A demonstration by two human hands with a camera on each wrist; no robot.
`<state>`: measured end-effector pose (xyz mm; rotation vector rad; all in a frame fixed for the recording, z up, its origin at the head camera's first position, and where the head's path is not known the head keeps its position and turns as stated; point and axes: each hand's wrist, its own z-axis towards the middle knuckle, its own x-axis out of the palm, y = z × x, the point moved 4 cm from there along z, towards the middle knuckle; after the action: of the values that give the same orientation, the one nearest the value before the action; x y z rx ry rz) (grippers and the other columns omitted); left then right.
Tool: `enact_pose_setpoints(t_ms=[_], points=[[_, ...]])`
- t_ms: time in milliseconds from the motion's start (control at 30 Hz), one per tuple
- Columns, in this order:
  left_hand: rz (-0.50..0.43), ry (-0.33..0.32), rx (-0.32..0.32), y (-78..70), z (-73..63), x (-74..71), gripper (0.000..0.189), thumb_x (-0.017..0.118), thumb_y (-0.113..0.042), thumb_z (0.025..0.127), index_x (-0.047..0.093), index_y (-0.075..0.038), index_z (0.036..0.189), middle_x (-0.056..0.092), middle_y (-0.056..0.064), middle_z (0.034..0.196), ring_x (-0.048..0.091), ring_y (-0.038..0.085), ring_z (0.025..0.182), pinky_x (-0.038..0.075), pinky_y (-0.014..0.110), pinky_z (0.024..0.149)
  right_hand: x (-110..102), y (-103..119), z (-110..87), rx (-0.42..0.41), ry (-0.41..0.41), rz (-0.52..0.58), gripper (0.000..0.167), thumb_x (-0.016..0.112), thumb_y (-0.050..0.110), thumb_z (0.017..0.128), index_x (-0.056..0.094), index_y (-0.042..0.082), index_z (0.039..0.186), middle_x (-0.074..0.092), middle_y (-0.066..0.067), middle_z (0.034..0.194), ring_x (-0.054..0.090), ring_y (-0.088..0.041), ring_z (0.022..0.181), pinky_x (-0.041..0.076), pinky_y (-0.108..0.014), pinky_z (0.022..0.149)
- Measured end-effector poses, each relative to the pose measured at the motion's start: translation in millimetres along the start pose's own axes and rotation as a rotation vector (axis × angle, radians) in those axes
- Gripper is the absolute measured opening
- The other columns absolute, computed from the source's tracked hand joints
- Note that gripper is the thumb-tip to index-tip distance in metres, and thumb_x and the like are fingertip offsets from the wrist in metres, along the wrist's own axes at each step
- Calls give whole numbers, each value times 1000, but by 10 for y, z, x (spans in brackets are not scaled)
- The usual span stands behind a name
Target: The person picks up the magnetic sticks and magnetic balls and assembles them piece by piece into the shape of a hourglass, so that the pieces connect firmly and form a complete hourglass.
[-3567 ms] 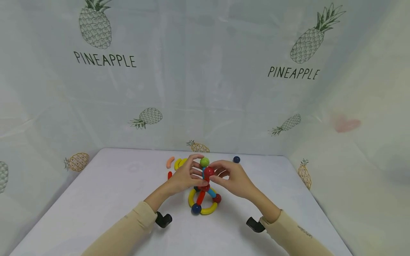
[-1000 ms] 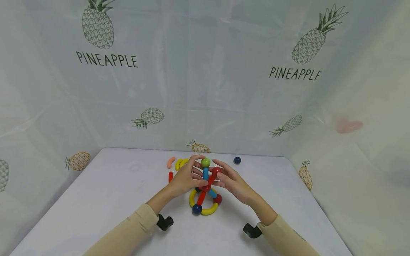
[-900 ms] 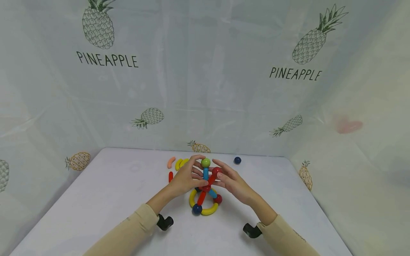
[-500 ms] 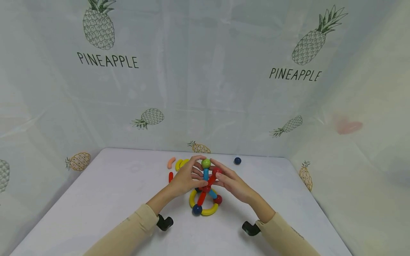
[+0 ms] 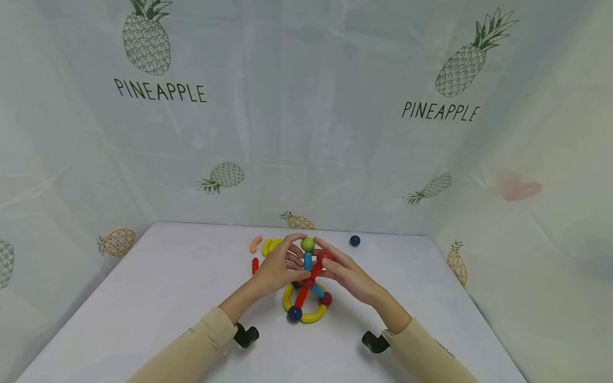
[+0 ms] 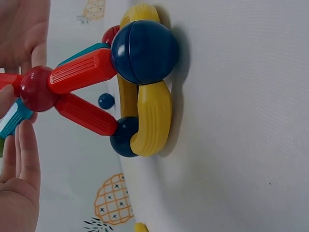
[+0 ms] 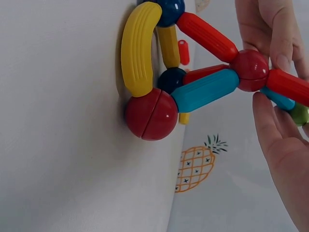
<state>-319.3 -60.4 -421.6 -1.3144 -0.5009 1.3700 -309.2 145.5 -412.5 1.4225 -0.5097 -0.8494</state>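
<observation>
Surveyor: Where is the ball-and-rod model (image 5: pixel 309 283)?

Checker: It stands on the white table (image 5: pixel 143 314), between both hands. Yellow curved bars (image 6: pixel 155 118) form its base, joined at two navy balls (image 6: pixel 147 52) and a lower red ball (image 7: pixel 151 114). Three splayed rods (image 6: pixel 86 71) rise from these to a red hub ball (image 7: pixel 249 70).

Surveyor: And above the hub?

Checker: An upright light blue rod (image 5: pixel 308 260) carries a green ball (image 5: pixel 308 244); a tilted red rod (image 5: pixel 316 269) carries an upper red ball (image 5: pixel 324 257).

Surveyor: State of grip?

Checker: The left hand (image 5: pixel 276 270) curls about the model, thumb on the hub, index fingertip at the green ball. The right hand (image 5: pixel 351 276) holds the upper red ball, thumb against its front; its index finger extends to the green ball, contact uncertain.

Surveyor: Loose pieces?

Checker: A separate navy ball (image 5: pixel 355 241) lies at the rear right; yellow curved pieces (image 5: pixel 266 247) and an orange curved piece (image 5: pixel 256 244), rear left.
</observation>
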Motion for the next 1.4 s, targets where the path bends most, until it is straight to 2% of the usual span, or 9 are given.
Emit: enact_pose_setpoints(t_ms=[600,800,933,1067,1267,1400], points=[[10,0,-17,9,-7,-2,83,89,-13,88,44,-27,157,63,11,112,71,20,99,63,29,87,14,-15,12,18,13,43,65,46,29,113,18,23,171,31,-22,168,37,-42,153,46,-35,117],[15,6,-8,10,-4,-7,84,89,-13,88,44,-27,158,63,7,110,71,18,98,63,29,86,13,-23,11,14,17,71,66,45,29,113,16,21,171,26,-26,168,33,-49,153,45,-35,118],[16,11,-8,12,-6,-12,85,89,-14,88,44,-26,159,63,9,112,72,18,97,63,28,86,14,-35,14,14,17,83,66,45,29,113,15,19,171,26,-28,167,36,-49,151,45,-35,118],[19,16,-9,10,-9,-13,85,89,-15,88,43,-25,159,64,13,114,72,17,96,63,28,86,14,-46,19,18,8,76,65,45,27,113,16,20,171,28,-26,166,41,-44,149,46,-33,116],[24,27,-24,12,-14,-20,87,89,-17,89,41,-28,160,65,15,118,72,16,97,63,28,87,12,-45,16,12,2,72,66,46,27,112,16,20,171,28,-25,166,40,-45,150,46,-34,116],[61,28,-30,41,-20,-90,89,89,-18,89,39,-31,161,66,13,120,72,16,99,63,29,88,13,-44,17,3,5,75,66,46,28,112,16,20,171,27,-26,166,38,-43,151,46,-36,117]])
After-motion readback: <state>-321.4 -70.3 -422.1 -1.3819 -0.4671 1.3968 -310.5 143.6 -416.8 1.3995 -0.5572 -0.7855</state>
